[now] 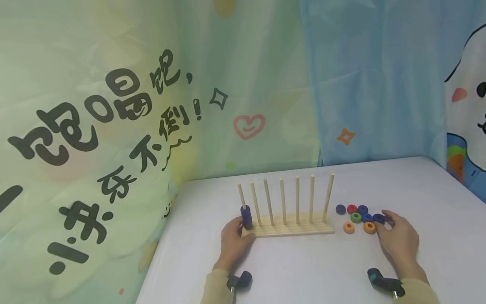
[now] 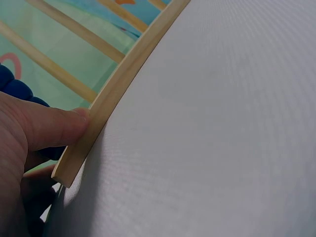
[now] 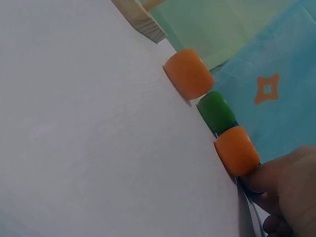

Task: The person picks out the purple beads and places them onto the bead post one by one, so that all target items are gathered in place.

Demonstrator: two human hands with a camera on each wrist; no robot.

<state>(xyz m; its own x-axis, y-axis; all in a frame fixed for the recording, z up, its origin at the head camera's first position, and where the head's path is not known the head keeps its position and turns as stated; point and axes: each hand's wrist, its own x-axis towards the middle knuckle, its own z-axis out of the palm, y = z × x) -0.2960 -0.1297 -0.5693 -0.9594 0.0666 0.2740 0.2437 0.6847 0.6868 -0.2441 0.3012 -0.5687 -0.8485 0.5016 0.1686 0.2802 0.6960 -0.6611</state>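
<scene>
At the left end of a wooden peg rack (image 1: 292,229), my left hand (image 1: 232,242) grips the base. In the left wrist view its thumb (image 2: 59,123) presses the base's front edge (image 2: 116,89). Dark blue beads (image 1: 246,217) are stacked on the leftmost peg; the other pegs stand bare. My right hand (image 1: 400,238) pinches a dark blue bead (image 1: 378,218) at the right side of a loose bead group. An orange bead (image 1: 369,227) lies right by that thumb and mostly hides the pinched bead in the right wrist view.
Several more loose beads lie right of the rack: an orange bead (image 1: 349,227), a green bead (image 1: 355,217), a red bead (image 1: 352,209) and blue or purple ones (image 1: 340,209). A white cloth covers the table (image 1: 303,266). Printed curtains (image 1: 247,84) hang behind it.
</scene>
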